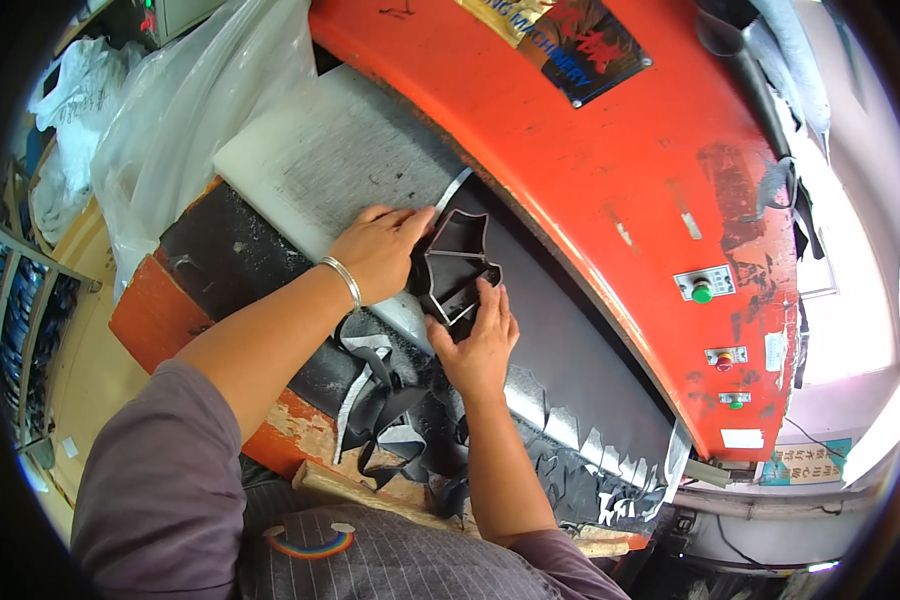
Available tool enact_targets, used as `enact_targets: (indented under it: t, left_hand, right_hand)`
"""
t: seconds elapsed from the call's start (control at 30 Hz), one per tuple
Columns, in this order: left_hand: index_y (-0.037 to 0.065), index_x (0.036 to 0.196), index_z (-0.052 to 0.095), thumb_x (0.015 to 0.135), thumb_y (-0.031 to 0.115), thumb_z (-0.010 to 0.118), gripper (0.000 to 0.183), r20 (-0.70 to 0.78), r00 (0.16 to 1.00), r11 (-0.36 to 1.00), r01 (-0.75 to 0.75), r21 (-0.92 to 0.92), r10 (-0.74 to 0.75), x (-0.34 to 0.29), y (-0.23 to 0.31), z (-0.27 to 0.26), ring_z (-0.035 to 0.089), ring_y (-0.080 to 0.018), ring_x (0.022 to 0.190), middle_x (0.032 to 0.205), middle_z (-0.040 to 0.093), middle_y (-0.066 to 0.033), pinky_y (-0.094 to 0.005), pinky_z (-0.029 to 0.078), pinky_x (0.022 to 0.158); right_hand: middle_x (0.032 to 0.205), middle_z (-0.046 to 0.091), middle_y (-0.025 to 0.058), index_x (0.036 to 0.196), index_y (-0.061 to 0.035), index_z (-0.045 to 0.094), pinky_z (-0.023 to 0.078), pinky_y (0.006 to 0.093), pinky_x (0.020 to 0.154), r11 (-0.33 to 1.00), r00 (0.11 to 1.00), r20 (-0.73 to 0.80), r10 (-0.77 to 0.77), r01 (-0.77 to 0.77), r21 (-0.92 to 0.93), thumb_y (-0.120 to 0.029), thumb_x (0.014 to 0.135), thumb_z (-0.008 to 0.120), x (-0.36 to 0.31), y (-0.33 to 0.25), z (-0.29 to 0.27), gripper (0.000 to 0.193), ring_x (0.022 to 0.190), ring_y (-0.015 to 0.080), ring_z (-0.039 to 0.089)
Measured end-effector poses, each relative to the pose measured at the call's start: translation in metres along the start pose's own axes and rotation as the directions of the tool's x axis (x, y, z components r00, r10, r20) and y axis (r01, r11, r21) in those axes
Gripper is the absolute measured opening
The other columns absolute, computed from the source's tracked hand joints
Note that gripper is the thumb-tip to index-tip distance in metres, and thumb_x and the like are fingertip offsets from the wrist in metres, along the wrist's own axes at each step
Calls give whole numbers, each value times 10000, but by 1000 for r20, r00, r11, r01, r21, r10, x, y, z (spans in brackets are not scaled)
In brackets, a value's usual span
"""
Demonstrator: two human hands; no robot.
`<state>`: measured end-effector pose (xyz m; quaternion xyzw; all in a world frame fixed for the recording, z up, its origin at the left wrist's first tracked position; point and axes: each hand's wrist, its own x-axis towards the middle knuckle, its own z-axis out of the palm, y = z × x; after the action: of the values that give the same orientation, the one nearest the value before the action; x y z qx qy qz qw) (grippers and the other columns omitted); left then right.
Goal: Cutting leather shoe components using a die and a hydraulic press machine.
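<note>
In the head view, with twelve o'clock taken as the top edge, a dark metal cutter (457, 254) with wavy walls and a bar across its inside is seen near the middle, laid on a black sheet (580, 365) that is stretched out toward four o'clock. The cutter's nine o'clock side is touched by the left hand (378, 258); its fingers are reached forward and slightly spread, while its thumb is hidden, so whether anything is pinched cannot be told. At the cutter's five o'clock end the right hand (480, 345) is placed, its thumb held well apart from the fingers and its fingertips set on the rim; how firmly the wall is pressed cannot be told. A bracelet (344, 284) is worn on the left wrist. A grey board (320, 140) is seen between ten and eleven o'clock, and past it a clear plastic sheet (195, 120) is draped. Curled black scraps (385, 400) are heaped at seven o'clock. The two o'clock side is filled by a red machine (620, 190), on which a green button (702, 291) is mounted just past three o'clock. Toward six o'clock, a striped apron (390, 560) is worn, marked with a rainbow patch (312, 547).
</note>
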<state>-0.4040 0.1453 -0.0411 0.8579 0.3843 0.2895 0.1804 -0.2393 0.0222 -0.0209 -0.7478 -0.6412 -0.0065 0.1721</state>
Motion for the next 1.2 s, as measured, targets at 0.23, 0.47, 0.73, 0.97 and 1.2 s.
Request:
enact_targets:
  t: [0.23, 0.47, 0.73, 0.97, 1.2]
  left_hand:
    - [48, 1384, 369, 798, 28, 500, 601, 59, 991, 968, 129, -213, -119, 5, 10, -2, 495, -307, 1201, 1240, 607, -114, -407, 333, 1053]
    - [20, 1086, 609, 841, 92, 598, 257, -172, 982, 851, -22, -524, -81, 45, 133, 6, 661, -288, 910, 966, 692, -141, -363, 510, 823]
    - [99, 850, 690, 867, 298, 593, 223, 24, 938, 736, -256, -627, 346, 141, 291, 45, 660, -312, 753, 760, 669, -145, -409, 512, 667]
    - [56, 729, 674, 881, 341, 512, 361, 43, 951, 915, -281, -291, 306, 179, 342, 39, 648, -366, 696, 714, 658, -160, -469, 518, 670]
    - [74, 735, 656, 900, 415, 502, 409, 209, 960, 915, -90, -392, 184, 58, 260, 18, 643, -366, 786, 779, 655, -169, -492, 503, 724]
  right_hand:
    - [1432, 354, 271, 1422, -24, 310, 221, 498, 1097, 985, 1000, -17, -9, 12, 170, -443, 734, 736, -18, 19, -33, 911, 1368, 386, 297]
    - [1525, 247, 171, 1477, -43, 216, 172, 402, 1143, 766, 863, -347, 367, -69, 639, -131, 924, 524, -98, 166, -136, 639, 1412, 271, 239]
    - [1526, 189, 221, 1450, 59, 190, 194, 408, 1143, 861, 285, -816, 503, -87, 501, -468, 998, 345, -69, 391, -294, 711, 1392, 305, 252]
    - [1493, 251, 262, 1440, 53, 253, 216, 423, 1138, 693, -6, -877, 481, -610, 384, -550, 963, 353, -27, 428, -341, 775, 1383, 362, 265]
    - [1502, 230, 214, 1473, -19, 197, 348, 449, 1059, 840, 189, -819, 542, -95, 534, -433, 945, 498, -74, 409, -339, 736, 1330, 337, 348]
